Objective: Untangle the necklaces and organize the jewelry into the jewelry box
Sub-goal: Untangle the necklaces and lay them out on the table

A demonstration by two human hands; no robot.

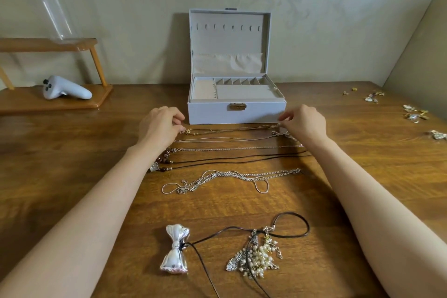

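working over a wooden table (72, 143), with the white jewelry box (210, 111) standing open at the far centre, its lid upright against the wall and showing a row of hooks (227, 28) inside.

reaching forward with both arms, placing the left hand (160, 126) by the box's left front corner and the right hand (304, 123) by its right front corner, both just on the near side of its front wall.

facing necklaces laid in rows between the hands and the near edge, each running left to right: a thin silver chain (225, 139), a black cord (229, 161), a tangle of silver chains (217, 180), and nearest of all a bow pendant (175, 249) and a pearl cluster (256, 254) on looped dark cords.

pinching the far necklace (229, 129), the row closest to the box, at both ends: left fingers curled together on its beaded left end, right fingertips closed on its right end, as far as such small contact is showing. holding it drawn out along a left-right axis, parallel to the box front and just beside it.

judging the coming move as a lift up and away toward the lid: box lying straight beyond the necklace, neither hand being nearer, so likely needing both hands rising together to keep the strand off the next row.
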